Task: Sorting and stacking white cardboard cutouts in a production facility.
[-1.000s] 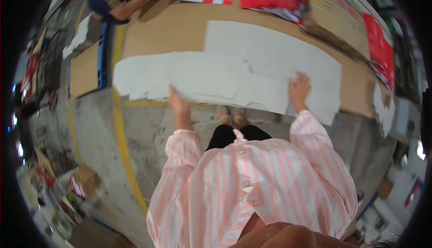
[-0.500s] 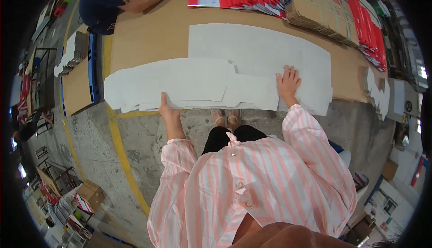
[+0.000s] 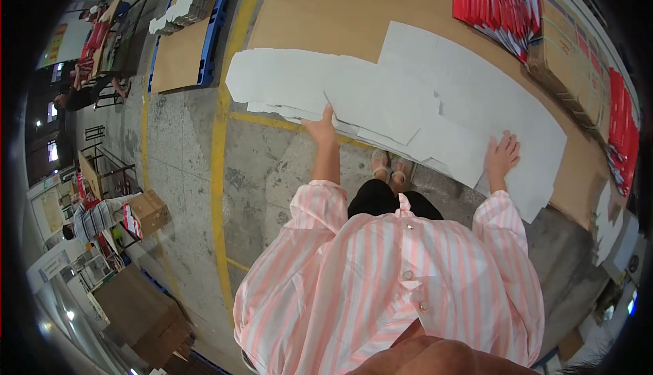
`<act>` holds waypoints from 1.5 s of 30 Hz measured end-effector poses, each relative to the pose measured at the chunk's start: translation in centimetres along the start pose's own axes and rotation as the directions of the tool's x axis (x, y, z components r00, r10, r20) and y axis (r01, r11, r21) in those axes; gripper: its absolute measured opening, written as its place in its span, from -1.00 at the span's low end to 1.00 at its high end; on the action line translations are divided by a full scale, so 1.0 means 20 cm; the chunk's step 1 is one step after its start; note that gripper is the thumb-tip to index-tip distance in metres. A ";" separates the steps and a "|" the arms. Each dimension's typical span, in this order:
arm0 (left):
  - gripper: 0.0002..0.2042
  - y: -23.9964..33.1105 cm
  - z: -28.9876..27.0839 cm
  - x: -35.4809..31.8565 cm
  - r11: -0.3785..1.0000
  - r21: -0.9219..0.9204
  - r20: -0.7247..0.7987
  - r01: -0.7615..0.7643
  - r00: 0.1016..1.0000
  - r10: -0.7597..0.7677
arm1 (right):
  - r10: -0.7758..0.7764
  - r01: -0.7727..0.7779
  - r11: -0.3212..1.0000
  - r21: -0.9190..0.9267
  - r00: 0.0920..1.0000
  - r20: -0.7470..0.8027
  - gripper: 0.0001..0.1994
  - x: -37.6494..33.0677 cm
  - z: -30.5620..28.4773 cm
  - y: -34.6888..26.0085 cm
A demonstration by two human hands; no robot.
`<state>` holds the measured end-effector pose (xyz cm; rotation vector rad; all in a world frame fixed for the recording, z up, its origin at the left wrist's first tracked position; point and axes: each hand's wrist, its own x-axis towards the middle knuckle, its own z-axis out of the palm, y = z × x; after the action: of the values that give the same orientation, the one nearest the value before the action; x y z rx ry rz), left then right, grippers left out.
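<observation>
1. The left hand (image 3: pixel 320 130) lay at the near edge of the stack of white die-cut sheets (image 3: pixel 381 99) on the brown counter (image 3: pixel 313 14); whether its fingers pinched a sheet could not be told.
2. The right hand (image 3: pixel 502 157) rested flat and open on the top sheet, gripping nothing.
3. Squaring the fanned edges before lifting would probably help.
4. Red packs (image 3: pixel 496 1) lay well apart.

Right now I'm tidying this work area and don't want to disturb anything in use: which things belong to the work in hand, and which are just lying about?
In hand:
- white flat sheets, spread on the brown board
- left hand, at their near edge
- right hand, flat on them

Lying about:
- red booklets, stacked at the far side
- cardboard box on the floor
- yellow floor line
</observation>
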<state>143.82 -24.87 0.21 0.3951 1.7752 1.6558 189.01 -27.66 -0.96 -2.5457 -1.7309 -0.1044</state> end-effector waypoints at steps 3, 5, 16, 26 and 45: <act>-0.37 0.06 0.06 -0.13 0.561 0.823 -0.178 -0.088 0.898 0.402 | 0.017 -0.017 1.000 -0.007 0.999 0.039 -0.41 -0.01 0.00 0.05; -0.37 0.07 0.06 -0.14 0.197 0.895 0.206 -0.400 0.762 0.613 | 0.027 -0.026 0.999 -0.029 0.999 0.030 -0.41 -0.01 -0.01 0.09; -0.79 0.00 0.03 0.02 0.966 0.105 0.333 0.237 0.907 -0.259 | 0.043 -0.044 0.998 0.035 0.998 0.045 -0.39 -0.01 -0.03 0.00; -0.88 0.00 0.03 0.05 0.908 -0.087 0.369 0.410 0.860 -0.353 | 0.043 -0.045 0.997 0.061 0.999 0.032 -0.39 -0.02 -0.06 -0.02; -0.89 0.02 0.01 0.05 0.895 -0.070 0.405 0.441 0.832 -0.378 | -0.103 0.092 0.981 0.169 0.993 0.060 -0.61 0.89 -0.07 -0.15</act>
<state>143.15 -24.04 0.37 0.2193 1.3105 1.2954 192.69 -10.10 2.07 -2.3738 -1.8052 0.1188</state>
